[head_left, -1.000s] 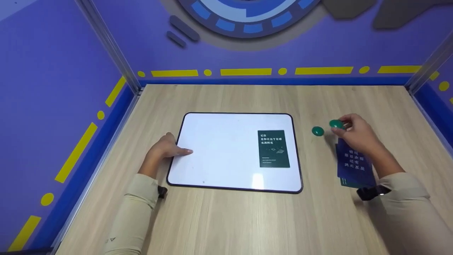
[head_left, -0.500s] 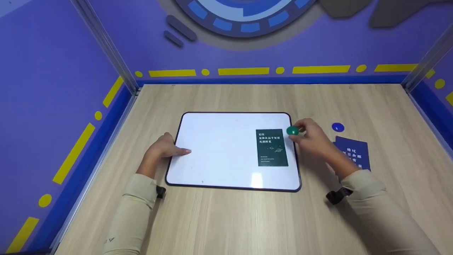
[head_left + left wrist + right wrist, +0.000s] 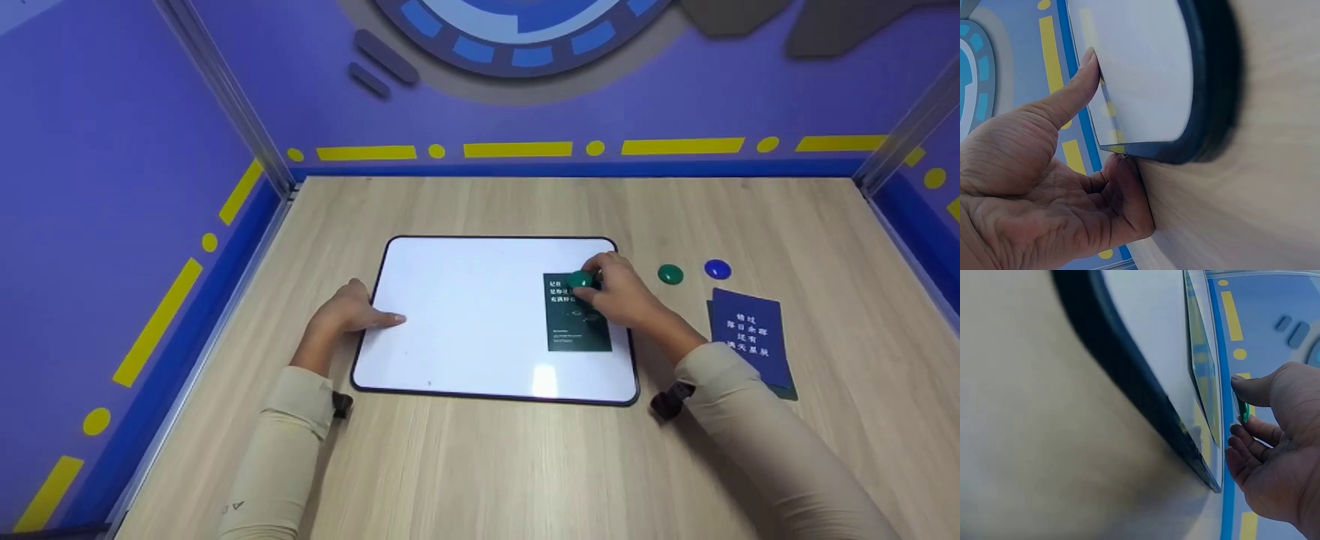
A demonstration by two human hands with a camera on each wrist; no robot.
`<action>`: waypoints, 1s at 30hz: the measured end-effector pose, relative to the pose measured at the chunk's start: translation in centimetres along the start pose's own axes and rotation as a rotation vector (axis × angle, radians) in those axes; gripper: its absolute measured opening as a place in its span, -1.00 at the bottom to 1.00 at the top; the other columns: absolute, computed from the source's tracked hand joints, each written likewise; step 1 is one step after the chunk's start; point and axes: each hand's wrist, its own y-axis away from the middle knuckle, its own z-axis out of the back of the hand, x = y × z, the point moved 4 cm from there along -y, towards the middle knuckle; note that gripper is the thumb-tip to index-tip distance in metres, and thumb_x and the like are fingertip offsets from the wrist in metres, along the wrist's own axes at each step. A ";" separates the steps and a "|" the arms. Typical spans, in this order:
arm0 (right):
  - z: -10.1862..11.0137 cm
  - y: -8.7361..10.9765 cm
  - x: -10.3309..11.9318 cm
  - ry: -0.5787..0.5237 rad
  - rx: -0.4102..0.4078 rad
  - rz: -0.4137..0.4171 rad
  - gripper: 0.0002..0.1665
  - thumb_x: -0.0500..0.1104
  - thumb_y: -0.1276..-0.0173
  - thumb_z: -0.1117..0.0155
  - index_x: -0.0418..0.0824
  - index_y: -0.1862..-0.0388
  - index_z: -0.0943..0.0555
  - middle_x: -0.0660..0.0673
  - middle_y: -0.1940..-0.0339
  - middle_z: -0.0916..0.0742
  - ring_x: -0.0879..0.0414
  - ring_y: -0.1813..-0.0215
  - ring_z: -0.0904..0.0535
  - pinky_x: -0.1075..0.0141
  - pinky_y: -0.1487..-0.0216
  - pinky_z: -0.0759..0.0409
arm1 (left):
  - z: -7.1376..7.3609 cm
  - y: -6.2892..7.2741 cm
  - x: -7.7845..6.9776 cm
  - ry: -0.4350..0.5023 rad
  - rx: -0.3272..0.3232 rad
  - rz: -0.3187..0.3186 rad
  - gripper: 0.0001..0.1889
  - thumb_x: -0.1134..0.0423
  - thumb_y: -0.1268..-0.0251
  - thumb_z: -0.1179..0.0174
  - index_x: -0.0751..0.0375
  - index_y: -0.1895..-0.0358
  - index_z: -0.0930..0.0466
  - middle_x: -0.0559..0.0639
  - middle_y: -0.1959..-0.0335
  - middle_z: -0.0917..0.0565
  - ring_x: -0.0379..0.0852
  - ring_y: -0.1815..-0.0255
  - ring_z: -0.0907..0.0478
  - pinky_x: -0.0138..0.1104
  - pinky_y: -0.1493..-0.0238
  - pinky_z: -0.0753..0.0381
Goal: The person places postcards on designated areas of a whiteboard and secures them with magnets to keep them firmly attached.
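Note:
A white board with a dark rim, a whiteboard [image 3: 465, 322], lies flat on the table. My left hand [image 3: 351, 309] grips its left edge, thumb over the white face; in the left wrist view the fingers [image 3: 1123, 197] curl against the rim. Near the board's right side lies a dark green card [image 3: 576, 334] with white print. Over the card's upper part my right hand [image 3: 624, 291] pinches a round green magnet [image 3: 580, 280] between thumb and fingers. In the right wrist view that magnet [image 3: 1243, 409] is tilted, with a gap between it and the card [image 3: 1199, 354].
Right of the board, a second green magnet [image 3: 670, 274] and a blue magnet [image 3: 718, 268] lie on the wooden table [image 3: 480, 480]. Below them a blue card [image 3: 750, 337] with white characters overlaps a green one [image 3: 786, 391]. Purple walls [image 3: 247, 45] stand behind and beside the table.
My right hand has carried the green magnet leftward from beside the stacked cards to above the card on the whiteboard. The blue magnet has come into view. My left hand stays put.

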 end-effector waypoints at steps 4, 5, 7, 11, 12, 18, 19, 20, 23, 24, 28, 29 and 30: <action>-0.5 -0.7 0.0 0.016 0.011 0.007 -0.50 -0.16 -0.60 -0.30 -0.29 -0.40 -0.47 -0.27 -0.32 -0.54 -0.14 -0.29 -0.51 -0.10 -0.51 -0.55 | 0.1 0.1 0.1 0.003 -0.001 0.000 0.14 -0.15 -0.28 -0.50 0.62 -0.58 -0.07 0.53 -0.46 -0.42 0.31 -0.42 -0.46 0.14 -0.57 -0.45; -0.5 -0.8 -0.1 0.023 0.011 0.007 -0.51 -0.15 -0.60 -0.30 -0.29 -0.40 -0.48 -0.27 -0.31 -0.54 -0.14 -0.29 -0.51 -0.10 -0.52 -0.54 | 0.1 0.1 0.0 0.004 -0.002 -0.003 0.13 -0.15 -0.28 -0.50 0.62 -0.57 -0.09 0.52 -0.44 -0.43 0.29 -0.39 -0.47 0.13 -0.55 -0.46; -0.6 -1.1 -0.2 0.034 0.010 0.006 -0.51 -0.15 -0.59 -0.31 -0.29 -0.39 -0.49 -0.26 -0.29 -0.54 -0.14 -0.28 -0.52 -0.10 -0.53 -0.53 | 0.2 0.1 -0.1 0.005 -0.004 -0.007 0.12 -0.14 -0.27 -0.50 0.63 -0.56 -0.10 0.52 -0.42 -0.45 0.27 -0.36 -0.48 0.12 -0.54 -0.48; -0.7 -1.2 -0.5 0.053 0.025 0.003 -0.50 -0.14 -0.58 -0.33 -0.28 -0.39 -0.50 -0.27 -0.29 -0.53 -0.15 -0.27 -0.51 -0.12 -0.54 -0.52 | 0.2 0.1 -0.2 -0.003 -0.001 -0.007 0.14 -0.15 -0.28 -0.49 0.64 -0.56 -0.08 0.53 -0.42 -0.44 0.31 -0.40 -0.48 0.12 -0.55 -0.47; -0.7 -1.2 -0.6 0.056 0.032 0.002 -0.49 -0.14 -0.58 -0.33 -0.27 -0.40 -0.50 -0.27 -0.29 -0.52 -0.15 -0.28 -0.51 -0.12 -0.54 -0.52 | 0.2 0.1 -0.2 -0.006 0.000 -0.006 0.14 -0.15 -0.28 -0.49 0.64 -0.57 -0.08 0.53 -0.43 -0.43 0.32 -0.42 -0.47 0.12 -0.55 -0.46; -0.7 -1.4 -0.9 0.064 0.049 0.015 -0.46 -0.15 -0.58 -0.33 -0.26 -0.44 -0.48 -0.28 -0.32 -0.50 -0.17 -0.29 -0.50 -0.13 -0.55 -0.51 | 0.2 0.0 -0.2 -0.008 -0.002 -0.006 0.13 -0.15 -0.28 -0.50 0.63 -0.56 -0.09 0.53 -0.42 -0.45 0.32 -0.42 -0.48 0.13 -0.55 -0.47; -0.7 -1.4 -0.9 0.066 0.049 0.015 -0.46 -0.15 -0.58 -0.33 -0.26 -0.44 -0.48 -0.27 -0.32 -0.50 -0.17 -0.29 -0.50 -0.12 -0.55 -0.51 | 0.2 0.0 -0.2 -0.006 -0.003 -0.005 0.13 -0.15 -0.27 -0.50 0.63 -0.56 -0.10 0.53 -0.42 -0.46 0.32 -0.41 -0.48 0.13 -0.55 -0.47; -0.8 -1.4 -0.9 0.067 0.050 0.015 -0.46 -0.15 -0.58 -0.33 -0.25 -0.44 -0.48 -0.27 -0.32 -0.50 -0.17 -0.29 -0.50 -0.12 -0.55 -0.52 | 0.2 0.1 -0.2 -0.004 -0.003 -0.003 0.13 -0.15 -0.27 -0.50 0.63 -0.56 -0.10 0.52 -0.42 -0.46 0.32 -0.41 -0.49 0.13 -0.55 -0.47; -0.8 -1.4 -0.9 0.078 0.055 0.017 -0.46 -0.14 -0.58 -0.33 -0.24 -0.44 -0.47 -0.27 -0.32 -0.50 -0.16 -0.29 -0.50 -0.11 -0.55 -0.52 | 0.1 0.0 0.0 -0.001 -0.001 0.005 0.12 -0.15 -0.26 -0.50 0.61 -0.56 -0.11 0.52 -0.42 -0.46 0.31 -0.41 -0.48 0.13 -0.55 -0.46; -0.9 -1.4 -0.9 0.082 0.058 0.017 -0.46 -0.14 -0.59 -0.33 -0.24 -0.45 -0.47 -0.27 -0.32 -0.50 -0.16 -0.30 -0.50 -0.12 -0.55 -0.52 | 0.1 0.0 0.0 -0.002 -0.001 0.007 0.13 -0.16 -0.26 -0.51 0.61 -0.56 -0.11 0.52 -0.42 -0.46 0.31 -0.41 -0.48 0.13 -0.55 -0.46; -0.8 -1.3 -1.0 0.085 0.057 0.028 -0.46 -0.13 -0.60 -0.32 -0.23 -0.45 -0.47 -0.27 -0.33 -0.50 -0.17 -0.31 -0.50 -0.13 -0.57 -0.50 | 0.1 0.0 0.0 0.004 -0.008 0.004 0.11 -0.15 -0.26 -0.51 0.61 -0.54 -0.13 0.51 -0.40 -0.47 0.27 -0.35 -0.49 0.12 -0.53 -0.48; -0.8 -1.3 -1.1 0.084 0.056 0.031 -0.46 -0.13 -0.59 -0.32 -0.23 -0.45 -0.48 -0.27 -0.33 -0.50 -0.17 -0.31 -0.50 -0.13 -0.57 -0.50 | 0.1 0.0 -0.1 0.007 -0.009 0.002 0.11 -0.15 -0.26 -0.51 0.61 -0.54 -0.13 0.51 -0.40 -0.47 0.27 -0.35 -0.49 0.13 -0.53 -0.49; -0.8 -1.2 -1.1 0.081 0.055 0.036 -0.47 -0.13 -0.59 -0.33 -0.23 -0.44 -0.48 -0.27 -0.33 -0.50 -0.17 -0.31 -0.50 -0.13 -0.56 -0.50 | 0.1 0.1 -0.1 0.009 -0.009 0.000 0.12 -0.14 -0.26 -0.51 0.62 -0.55 -0.11 0.52 -0.41 -0.46 0.28 -0.37 -0.49 0.13 -0.54 -0.48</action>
